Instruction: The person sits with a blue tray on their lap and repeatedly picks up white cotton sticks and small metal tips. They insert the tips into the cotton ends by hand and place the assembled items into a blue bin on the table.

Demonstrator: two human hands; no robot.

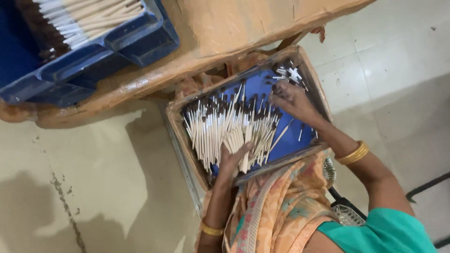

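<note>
**Clerk:** Item one?

**Me:** Sticks (pixel 225 129), pale with dark tips, one heap lying in the blue-floored tray (pixel 281 143) on my lap. Tips mostly point away from me. A few strays (pixel 290 75) sit in the tray's far corner.

**Clerk:** Hands?

**Me:** Left hand (pixel 233 159): fingers spread, lying flat on the near ends of the heap, gripping nothing. Right hand (pixel 291 99): fingers bent down onto the tips beside the strays; whether it has pinched any, I cannot tell.

**Clerk:** Step in hand?

**Me:** By my reckoning, gathering and evening up the heap. The next move would call for sweeping the strays in gently, tips kept the same way.

**Clerk:** Surroundings?

**Me:** Wooden bench (pixel 220 33) beyond the tray; a blue crate (pixel 136 42) on it holding more sticks; tiled floor (pixel 398 56) to my right.
</note>
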